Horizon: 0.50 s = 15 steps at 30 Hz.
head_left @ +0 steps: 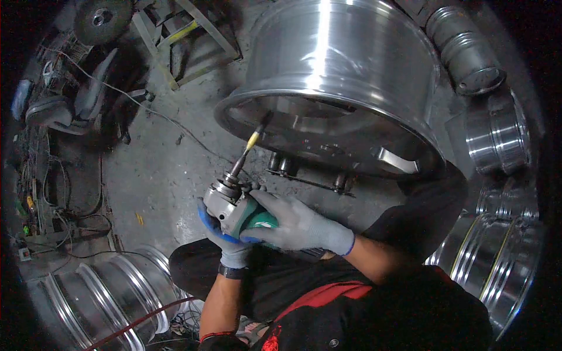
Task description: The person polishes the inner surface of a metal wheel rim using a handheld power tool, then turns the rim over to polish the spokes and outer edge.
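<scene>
Both grips are closed on the grinder (234, 202). Left grip (225, 237), blue-and-grey glove, wraps it from below near the head. Right grip (293, 225), grey glove, clamps over the green body from the right. Fingers of both are fully curled round it.

Big polished wheel (351, 76) fills upper centre, tilted, open side toward the camera. Studs (281, 165) show under its lower lip. Concrete floor (158, 169) lies to its left.

More metal: row of rims (99, 292) bottom left and stack of rims (503, 234) down the right edge, both well apart from the hands. Ribbed drum (468, 52) top right, just beside the wheel.

Metal frame (187, 35) at top, left of the wheel. Thin cable (170, 120) runs across the floor from upper left toward the wheel.

Grinder sits just below-left of the wheel, above the person's lap. Its long bit (250, 143), yellow band mid-shaft, points up-right. The tip is at the wheel's lower lip; cannot tell if it actually touches.

Black band (232, 272) on the left wrist.
</scene>
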Each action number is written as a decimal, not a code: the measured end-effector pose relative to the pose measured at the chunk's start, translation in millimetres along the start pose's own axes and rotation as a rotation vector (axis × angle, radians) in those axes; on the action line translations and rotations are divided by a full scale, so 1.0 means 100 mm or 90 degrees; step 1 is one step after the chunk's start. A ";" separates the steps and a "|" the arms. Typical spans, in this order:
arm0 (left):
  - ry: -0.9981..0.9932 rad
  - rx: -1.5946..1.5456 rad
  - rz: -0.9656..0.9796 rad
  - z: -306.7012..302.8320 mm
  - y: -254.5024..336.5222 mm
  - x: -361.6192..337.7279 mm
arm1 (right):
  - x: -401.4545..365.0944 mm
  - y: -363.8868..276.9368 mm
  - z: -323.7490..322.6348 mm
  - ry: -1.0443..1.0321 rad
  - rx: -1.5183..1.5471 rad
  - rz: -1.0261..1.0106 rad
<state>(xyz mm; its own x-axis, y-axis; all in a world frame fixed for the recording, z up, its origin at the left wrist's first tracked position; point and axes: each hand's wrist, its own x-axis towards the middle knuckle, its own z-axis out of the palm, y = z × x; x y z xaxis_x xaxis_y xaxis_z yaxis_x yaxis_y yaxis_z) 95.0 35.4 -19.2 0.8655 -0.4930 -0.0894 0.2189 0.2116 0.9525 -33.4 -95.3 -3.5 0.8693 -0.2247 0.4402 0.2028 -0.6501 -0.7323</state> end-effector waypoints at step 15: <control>0.004 -0.219 -0.070 0.13 0.11 0.01 | 0.08 0.05 -0.07 0.048 -0.112 -0.155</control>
<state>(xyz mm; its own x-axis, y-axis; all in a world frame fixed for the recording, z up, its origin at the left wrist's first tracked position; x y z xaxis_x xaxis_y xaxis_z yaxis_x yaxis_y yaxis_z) 92.3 25.8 -5.2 0.8307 -0.5238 -0.1886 0.4491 0.4302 0.7831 -28.8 -105.2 0.4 0.7675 -0.0968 0.6337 0.3133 -0.8058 -0.5025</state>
